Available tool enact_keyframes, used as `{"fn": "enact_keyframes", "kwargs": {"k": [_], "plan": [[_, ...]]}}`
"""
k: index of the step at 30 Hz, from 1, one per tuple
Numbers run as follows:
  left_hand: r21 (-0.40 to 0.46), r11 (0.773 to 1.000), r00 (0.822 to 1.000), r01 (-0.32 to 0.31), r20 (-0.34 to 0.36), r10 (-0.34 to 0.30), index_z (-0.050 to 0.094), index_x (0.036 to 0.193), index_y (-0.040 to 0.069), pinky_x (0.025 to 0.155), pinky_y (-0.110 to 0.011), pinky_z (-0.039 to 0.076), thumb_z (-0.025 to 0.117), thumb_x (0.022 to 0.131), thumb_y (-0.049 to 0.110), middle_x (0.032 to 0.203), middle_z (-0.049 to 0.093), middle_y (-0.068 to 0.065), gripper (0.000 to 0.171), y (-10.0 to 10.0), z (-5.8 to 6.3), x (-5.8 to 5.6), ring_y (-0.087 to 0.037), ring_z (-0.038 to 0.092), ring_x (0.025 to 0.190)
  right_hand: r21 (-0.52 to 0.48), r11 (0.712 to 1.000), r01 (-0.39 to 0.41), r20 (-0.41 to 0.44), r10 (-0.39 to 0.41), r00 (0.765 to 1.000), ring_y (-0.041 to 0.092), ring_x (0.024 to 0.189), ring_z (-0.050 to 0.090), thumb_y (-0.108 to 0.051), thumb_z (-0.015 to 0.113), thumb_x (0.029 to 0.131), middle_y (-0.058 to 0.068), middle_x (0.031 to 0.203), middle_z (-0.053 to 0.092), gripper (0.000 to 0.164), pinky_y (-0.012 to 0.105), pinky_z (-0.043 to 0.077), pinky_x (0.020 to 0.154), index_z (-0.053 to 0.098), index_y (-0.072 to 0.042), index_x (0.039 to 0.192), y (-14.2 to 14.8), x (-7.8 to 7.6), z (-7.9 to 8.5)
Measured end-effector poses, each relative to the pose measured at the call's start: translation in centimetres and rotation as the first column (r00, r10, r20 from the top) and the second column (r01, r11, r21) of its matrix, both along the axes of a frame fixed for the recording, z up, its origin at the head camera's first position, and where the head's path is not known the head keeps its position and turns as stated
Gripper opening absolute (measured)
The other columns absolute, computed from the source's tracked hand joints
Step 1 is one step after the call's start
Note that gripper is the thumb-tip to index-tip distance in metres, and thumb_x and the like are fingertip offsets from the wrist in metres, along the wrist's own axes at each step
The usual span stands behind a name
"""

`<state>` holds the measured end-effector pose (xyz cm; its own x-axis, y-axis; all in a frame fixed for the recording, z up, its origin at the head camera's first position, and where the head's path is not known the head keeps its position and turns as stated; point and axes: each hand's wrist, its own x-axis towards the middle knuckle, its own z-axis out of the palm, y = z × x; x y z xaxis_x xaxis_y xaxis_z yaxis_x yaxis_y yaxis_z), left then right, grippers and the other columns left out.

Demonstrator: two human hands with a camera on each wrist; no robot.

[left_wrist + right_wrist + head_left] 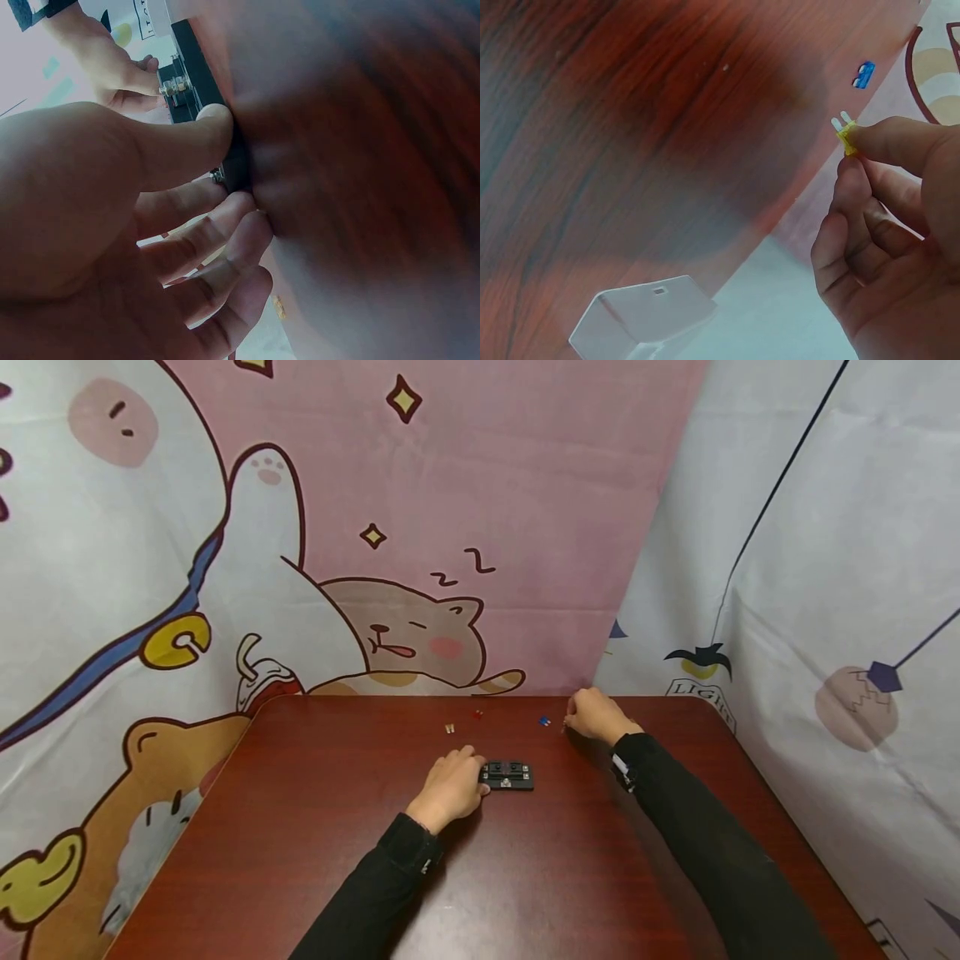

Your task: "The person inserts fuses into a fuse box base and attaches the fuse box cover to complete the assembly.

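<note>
My left hand (448, 783) holds the left end of a black fuse block (517, 782) on the table. In the left wrist view the thumb lies on the block's near edge and the fingers are behind it; small metal terminals show on the block (196, 75). At the table's far edge, my right hand (596, 717) pinches a yellow blade fuse (847, 138) between thumb and fingertips, its two prongs pointing away from the hand. A blue blade fuse (544, 721) lies just left of that hand, also visible in the right wrist view (863, 75).
Beyond the block lie a small red piece (477, 714) and a small pale tan piece (450, 728). A clear plastic piece (660, 311) shows low in the right wrist view. The brown table (300, 860) ends at a printed cloth backdrop (555, 527).
</note>
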<state>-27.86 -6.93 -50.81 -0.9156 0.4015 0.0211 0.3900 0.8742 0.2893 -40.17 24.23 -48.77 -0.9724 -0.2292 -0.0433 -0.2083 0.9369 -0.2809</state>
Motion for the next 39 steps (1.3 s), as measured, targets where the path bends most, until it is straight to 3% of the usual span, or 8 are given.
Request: {"fn": "enact_keyframes", "kwargs": {"k": [6, 12, 19, 23, 31, 34, 35, 39], "plan": [[0.0, 1.0, 1.0, 0.001, 0.0, -0.001, 0.075, 0.138, 0.009, 0.108, -0.053, 0.055, 0.084, 0.1, 0.03, 0.129, 0.07, -0.011, 0.045, 0.0, -0.1, -0.1, -0.033, 0.067, 0.118, -0.04, 0.999, -0.032, -0.028, 0.03, 0.999, 0.02, 0.076, 0.062, -0.022, 0.078, 0.103, 0.004, 0.085, 0.073, 0.017, 0.036, 0.052, 0.07, 0.081, -0.011, 0.091, -0.7, 1.2, 0.8], [0.009, 1.0, 1.0, 0.001, 0.008, -0.001, 0.074, 0.139, 0.008, 0.112, -0.055, 0.053, 0.084, 0.1, 0.03, 0.138, 0.069, -0.013, 0.046, 0.1, -0.1, -0.3, -0.035, 0.067, 0.124, -0.061, 0.989, -0.133, -0.07, 0.129, 0.989, 0.017, 0.074, 0.06, -0.021, 0.077, 0.102, 0.001, 0.086, 0.076, 0.015, 0.034, 0.052, 0.069, 0.082, -0.012, 0.092, -2.5, 2.7, 2.1], [0.01, 1.0, 1.0, 0.004, 0.008, -0.004, 0.074, 0.14, 0.009, 0.111, -0.054, 0.054, 0.084, 0.1, 0.029, 0.137, 0.07, -0.012, 0.046, 0.0, -0.3, -0.5, -0.034, 0.067, 0.124, -0.062, 0.949, -0.309, -0.083, 0.304, 0.949, 0.013, 0.084, 0.062, -0.021, 0.077, 0.104, -0.001, 0.102, 0.075, 0.01, 0.033, 0.054, 0.077, 0.084, -0.014, 0.102, -4.9, 5.2, 2.6], [0.016, 1.0, 1.0, 0.002, 0.011, -0.003, 0.075, 0.138, 0.008, 0.109, -0.054, 0.055, 0.084, 0.099, 0.03, 0.131, 0.07, -0.011, 0.045, -0.1, -0.2, -0.4, -0.034, 0.068, 0.12, -0.048, 0.927, -0.373, -0.127, 0.365, 0.922, 0.01, 0.084, 0.062, -0.021, 0.079, 0.102, -0.003, 0.101, 0.075, 0.007, 0.031, 0.055, 0.077, 0.084, -0.017, 0.101, -6.3, 6.3, 2.7], [0.051, 0.998, 0.999, 0.036, -0.028, -0.034, 0.076, 0.133, 0.006, 0.101, -0.053, 0.056, 0.086, 0.098, 0.029, 0.122, 0.07, -0.011, 0.043, -0.6, -0.4, -0.6, -0.032, 0.068, 0.11, -0.027, 0.903, -0.428, -0.172, 0.418, 0.892, 0.006, 0.078, 0.059, -0.019, 0.08, 0.101, -0.007, 0.092, 0.069, 0.006, 0.028, 0.052, 0.072, 0.083, -0.018, 0.096, -8.0, 7.3, 2.7], [0.046, 0.998, 0.999, 0.038, -0.037, -0.036, 0.077, 0.131, 0.006, 0.099, -0.052, 0.057, 0.086, 0.098, 0.027, 0.118, 0.07, -0.01, 0.04, -0.6, -0.4, -0.5, -0.032, 0.068, 0.107, -0.013, 0.902, -0.432, -0.159, 0.425, 0.891, 0.006, 0.078, 0.058, -0.019, 0.079, 0.101, -0.008, 0.092, 0.069, 0.007, 0.027, 0.052, 0.073, 0.082, -0.019, 0.095, -8.2, 7.5, 2.3], [0.036, 0.999, 1.0, 0.023, -0.016, -0.022, 0.077, 0.13, 0.005, 0.1, -0.054, 0.057, 0.086, 0.097, 0.023, 0.118, 0.07, -0.011, 0.039, -0.3, 0.3, -0.1, -0.033, 0.068, 0.108, -0.011, 0.902, -0.431, -0.151, 0.424, 0.893, 0.006, 0.079, 0.058, -0.02, 0.078, 0.101, -0.008, 0.092, 0.069, 0.007, 0.027, 0.052, 0.073, 0.082, -0.019, 0.095, -8.2, 7.5, 2.1], [0.027, 0.999, 1.0, 0.017, -0.011, -0.017, 0.077, 0.13, 0.007, 0.102, -0.053, 0.057, 0.087, 0.097, 0.024, 0.121, 0.071, -0.011, 0.039, -0.2, 0.1, -0.1, -0.033, 0.069, 0.111, -0.009, 0.907, -0.421, -0.118, 0.417, 0.901, 0.008, 0.08, 0.058, -0.02, 0.078, 0.102, -0.007, 0.093, 0.068, 0.006, 0.029, 0.053, 0.074, 0.082, -0.019, 0.097, -8.3, 7.7, 1.8]]}}
